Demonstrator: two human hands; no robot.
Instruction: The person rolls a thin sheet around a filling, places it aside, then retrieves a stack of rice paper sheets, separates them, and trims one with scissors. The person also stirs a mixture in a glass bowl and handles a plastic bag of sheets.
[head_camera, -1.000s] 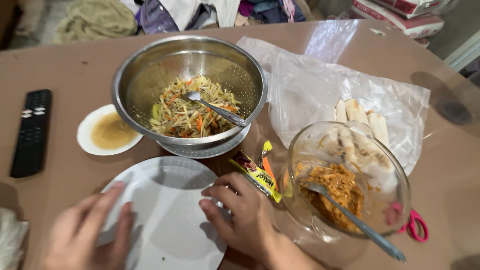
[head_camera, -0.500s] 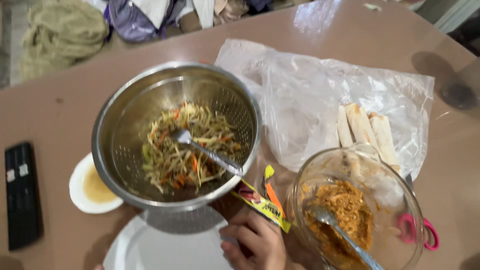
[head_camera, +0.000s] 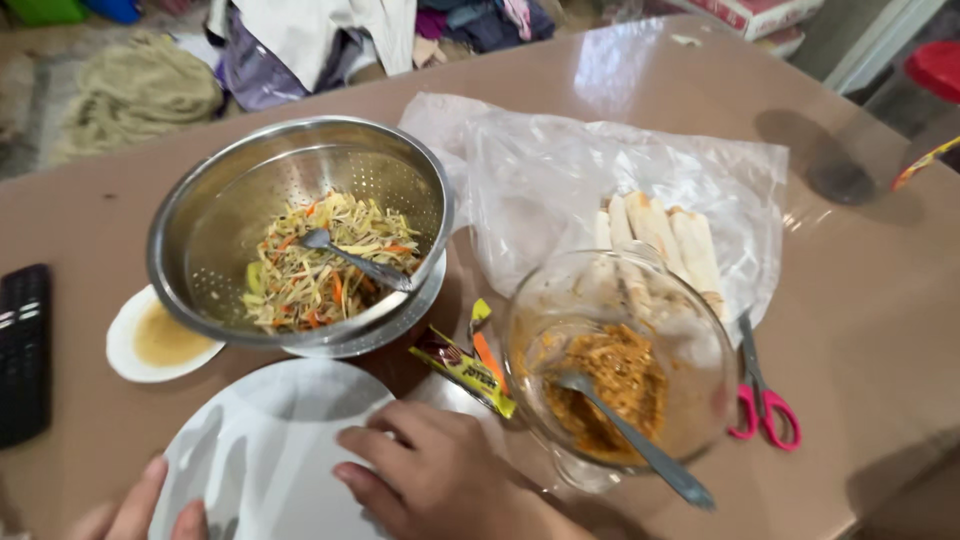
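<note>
Nearest, the right hand (head_camera: 435, 480) rests flat, grip loose, on the round white plate (head_camera: 270, 450) on the tabletop (head_camera: 880, 300), the left hand (head_camera: 140, 512), grip unclear, at its near-left rim, below the colander (head_camera: 200, 230).

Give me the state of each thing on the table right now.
white plate: bare, both hands on it
right hand: flat on plate's edge
left hand: at plate's left edge
metal colander: holds shredded vegetables, spoon inside
glass bowl: part-filled with orange filling, spoon inside
scissors: closed
plastic bag: laid flat, rolls on it
</note>
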